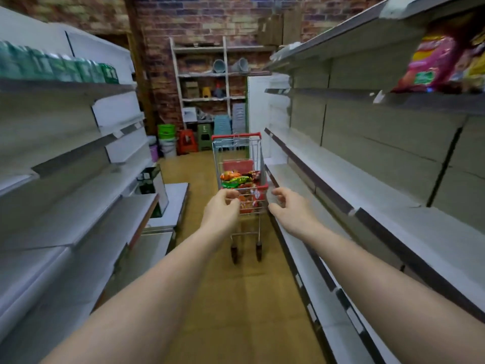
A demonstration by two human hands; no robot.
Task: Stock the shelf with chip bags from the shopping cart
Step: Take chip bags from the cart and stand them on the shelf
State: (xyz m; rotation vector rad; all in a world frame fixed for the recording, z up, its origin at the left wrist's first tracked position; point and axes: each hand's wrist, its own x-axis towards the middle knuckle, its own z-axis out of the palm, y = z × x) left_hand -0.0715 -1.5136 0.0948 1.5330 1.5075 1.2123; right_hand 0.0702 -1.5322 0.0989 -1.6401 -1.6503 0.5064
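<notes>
A small wire shopping cart (237,151) with red trim stands in the aisle ahead of me. Inside it lie several chip bags (240,179) in orange, green and red. My left hand (223,207) curls its fingers over the cart's near rim on the left. Just off the near right corner, my right hand (287,204) has loosely curled fingers with a gap to the frame, and it holds nothing. The white shelf unit (367,185) on my right has bare boards. Pink and yellow chip bags (430,61) sit on its upper board.
A left shelf unit (65,153) carries green cans (60,67) on its top board. Plastic stools (187,141), buckets (166,140) and a storage rack (204,74) stand against the brick wall behind the cart. The wooden floor (236,298) runs between both units.
</notes>
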